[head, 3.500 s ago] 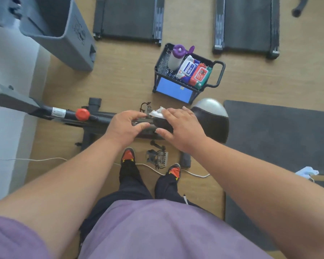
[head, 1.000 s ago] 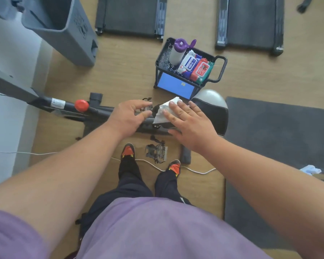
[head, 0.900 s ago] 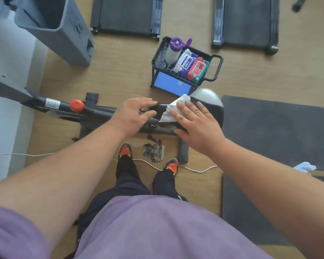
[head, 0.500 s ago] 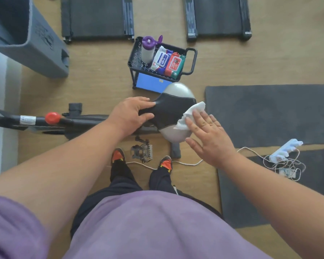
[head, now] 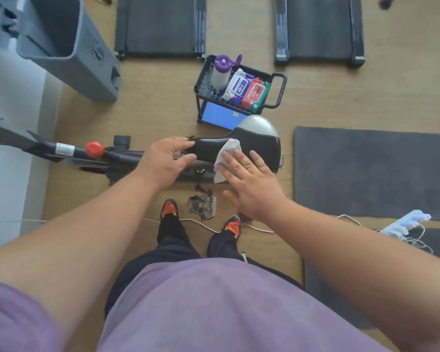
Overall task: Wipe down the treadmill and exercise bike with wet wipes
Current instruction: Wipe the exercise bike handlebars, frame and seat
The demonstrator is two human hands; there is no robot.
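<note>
Your right hand [head: 249, 181], fingers spread, presses the wet wipe [head: 226, 154] flat on the bike saddle [head: 254, 146]; your left hand [head: 163, 161], at 9 o'clock, grips the saddle nose.

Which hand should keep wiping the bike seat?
Right. The right hand already presses the wipe flat on the seat, while the left hand grips the seat's nose, probably steadying it.

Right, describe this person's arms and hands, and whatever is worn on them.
Both arms are bare from the short purple sleeves down. The left hand and right hand wear no gloves. No rings, watch or bracelet show on the fingers or wrists. The left sleeve shows at the lower left corner.
</note>
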